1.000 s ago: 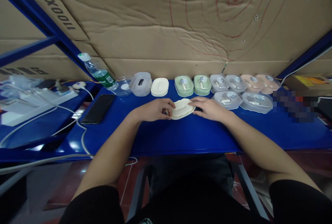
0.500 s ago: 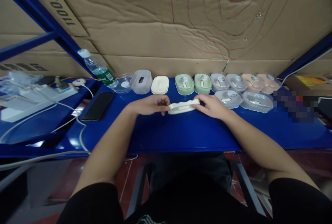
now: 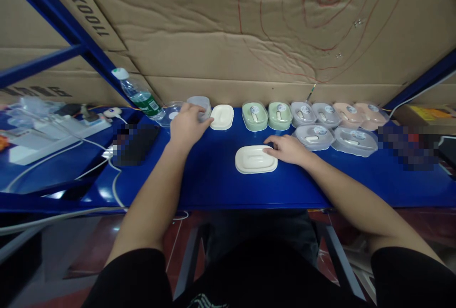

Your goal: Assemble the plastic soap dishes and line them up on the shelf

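A cream oval soap-dish tray (image 3: 255, 159) lies flat on the blue table (image 3: 221, 184) in front of me. My right hand (image 3: 288, 149) rests at its right edge, fingertips touching the rim, fingers loosely curled. My left hand (image 3: 187, 123) reaches to the back left and lies over a translucent grey box (image 3: 200, 104), fingers bent around it. Next to that box sits a second cream tray (image 3: 222, 117).
A row of lidded boxes runs along the back: green (image 3: 254, 116), grey (image 3: 302, 113), pink (image 3: 347, 113), with two clear ones (image 3: 354, 139) in front. A water bottle (image 3: 137, 94), a clear round lid (image 3: 170, 113), a blurred dark phone (image 3: 136, 138) and white cables (image 3: 89, 165) lie left. Cardboard wall behind.
The cream tray, held up on edge by both hands, now lies flat on the table. My left hand let go and moved back left onto the grey box.
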Demonstrator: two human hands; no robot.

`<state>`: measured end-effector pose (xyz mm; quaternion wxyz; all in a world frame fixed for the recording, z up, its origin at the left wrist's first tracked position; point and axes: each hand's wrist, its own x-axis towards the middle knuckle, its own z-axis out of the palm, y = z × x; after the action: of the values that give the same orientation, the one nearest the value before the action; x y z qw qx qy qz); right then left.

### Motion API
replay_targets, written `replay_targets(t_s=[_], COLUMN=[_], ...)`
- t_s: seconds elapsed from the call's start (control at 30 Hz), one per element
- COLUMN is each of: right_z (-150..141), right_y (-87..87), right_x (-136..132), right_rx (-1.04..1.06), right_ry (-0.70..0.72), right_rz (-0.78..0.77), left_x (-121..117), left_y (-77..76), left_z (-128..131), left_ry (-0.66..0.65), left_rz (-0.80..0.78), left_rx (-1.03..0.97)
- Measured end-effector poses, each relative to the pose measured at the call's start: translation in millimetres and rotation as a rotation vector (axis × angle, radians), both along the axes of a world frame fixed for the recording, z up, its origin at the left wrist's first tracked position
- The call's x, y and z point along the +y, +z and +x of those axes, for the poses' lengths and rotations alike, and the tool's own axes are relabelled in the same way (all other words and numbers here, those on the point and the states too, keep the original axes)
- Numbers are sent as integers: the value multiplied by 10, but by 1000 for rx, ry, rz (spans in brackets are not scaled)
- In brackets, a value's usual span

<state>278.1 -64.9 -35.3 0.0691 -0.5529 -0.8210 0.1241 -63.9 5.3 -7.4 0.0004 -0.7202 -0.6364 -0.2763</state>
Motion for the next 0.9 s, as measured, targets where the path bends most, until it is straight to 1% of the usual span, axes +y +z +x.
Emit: replay_targets(t_s=[0.1, 0.17, 0.27, 0.47, 0.53, 0.63, 0.7, 0.9], right_z=[19, 34, 51, 57, 55, 56, 58, 67], right_y=[-1, -11, -23, -22, -20, -17, -18, -34], right_x=[2, 6, 12, 12, 12, 13, 13, 15], right_rx=[6, 5, 4, 6, 9, 11, 7, 3], right_ry=[28, 52, 78, 88, 88, 91, 90, 86], right_rz=[-6, -7, -12, -10, -14, -17, -18, -13], left_x=[61, 102, 134, 84, 76, 89, 98, 94], left_y=[22, 8, -13, 21, 15, -21, -41, -21], left_z=[-140, -191, -197, -119, -112, -122, -130, -118], left_ry=[112, 130, 132, 208, 193, 152, 151, 239], left_rz=[-111, -168, -209, -170, -174, -222, -231, -169], left_rx=[70, 117, 160, 114, 122, 163, 183, 132])
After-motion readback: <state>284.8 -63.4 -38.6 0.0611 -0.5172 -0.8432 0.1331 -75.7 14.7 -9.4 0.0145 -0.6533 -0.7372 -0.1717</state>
